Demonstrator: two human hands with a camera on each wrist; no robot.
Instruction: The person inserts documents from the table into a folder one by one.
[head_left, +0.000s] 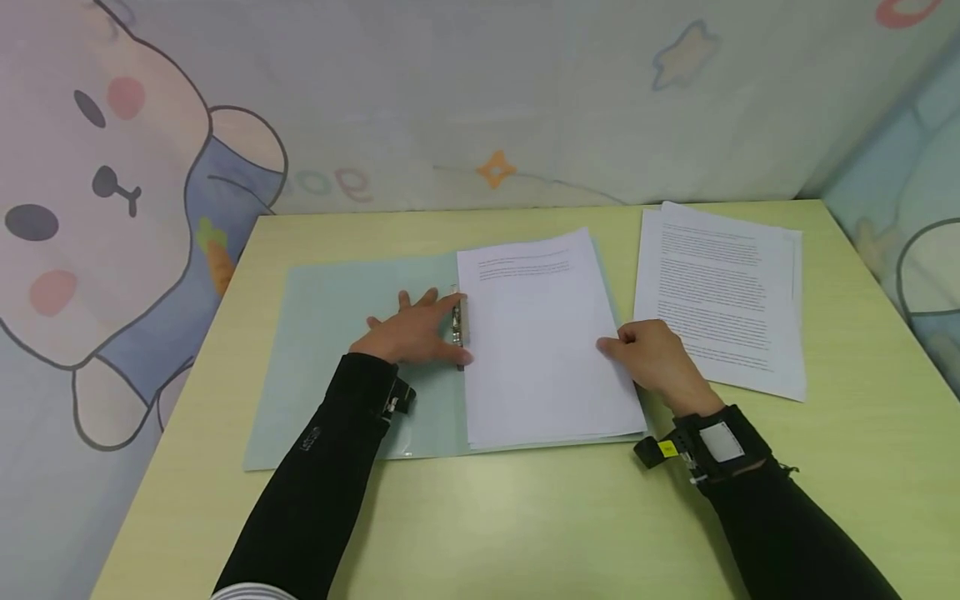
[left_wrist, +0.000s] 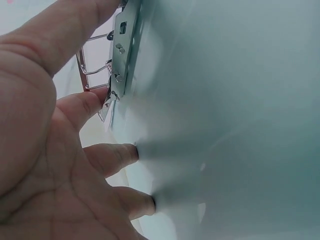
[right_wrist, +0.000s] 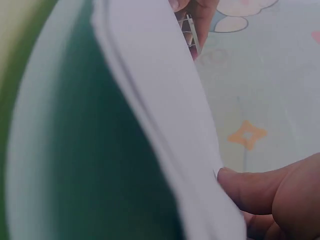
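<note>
Carefully: left hand point(head_left: 411, 332) flat by the metal spring clip point(head_left: 458, 323) (fingers spread), right hand point(head_left: 654, 357) pinching the white paper stack point(head_left: 543, 333); square the edges first.

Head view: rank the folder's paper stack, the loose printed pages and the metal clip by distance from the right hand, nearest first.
1. Paper stack, touching the right hand, to its left.
2. Loose printed pages, just beyond, on the right.
3. Metal clip, across the stack, at the left hand.

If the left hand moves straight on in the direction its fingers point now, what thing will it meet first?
Probably nothing new: the left hand already touches the metal clip of the open folder. Going on, it would likely meet the paper stack beside the clip, though depth is unclear.
</note>
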